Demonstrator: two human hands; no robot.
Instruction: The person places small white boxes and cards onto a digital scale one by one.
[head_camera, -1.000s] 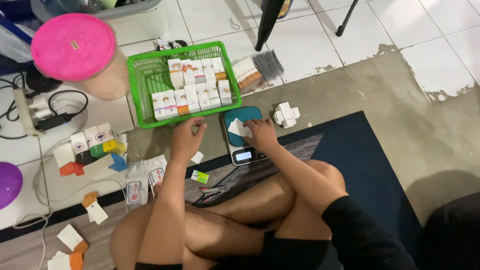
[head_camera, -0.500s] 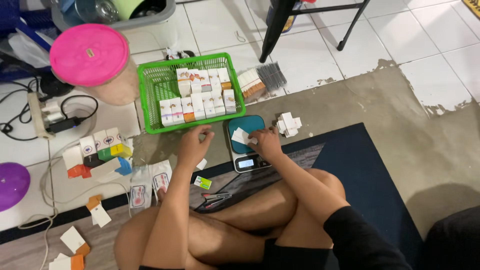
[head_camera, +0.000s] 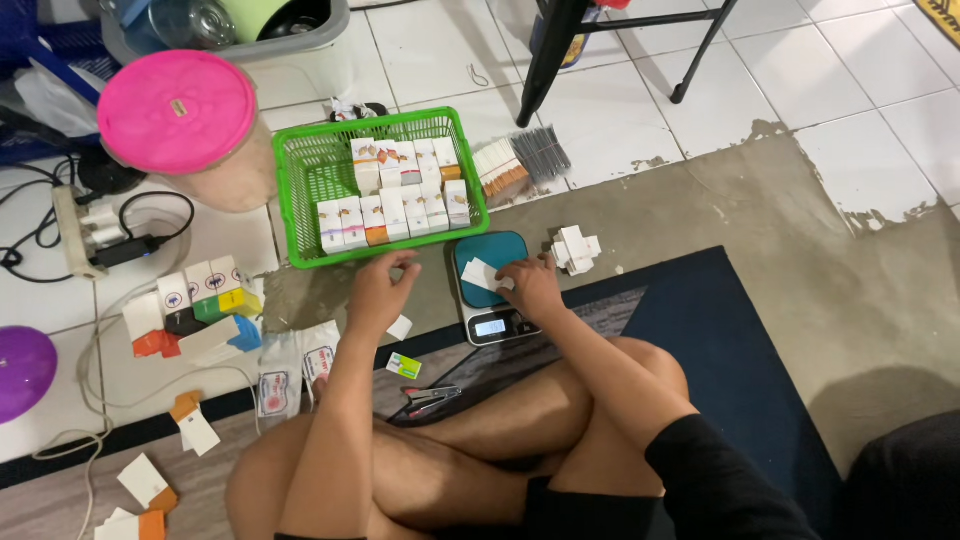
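Small white cartons with orange ends (head_camera: 395, 200) stand in rows inside the green basket (head_camera: 300, 215). Right of the basket, a white packet (head_camera: 482, 274) lies on the teal scale, whose pale screen (head_camera: 490, 327) faces the person. White-and-coloured boxes (head_camera: 200, 300) cluster left of the basket.

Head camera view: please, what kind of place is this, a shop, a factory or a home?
Most likely a home floor used for small packing work. The person sits cross-legged on a dark mat over tiled floor, with a small digital scale, a green basket of small boxes and a power strip nearby.
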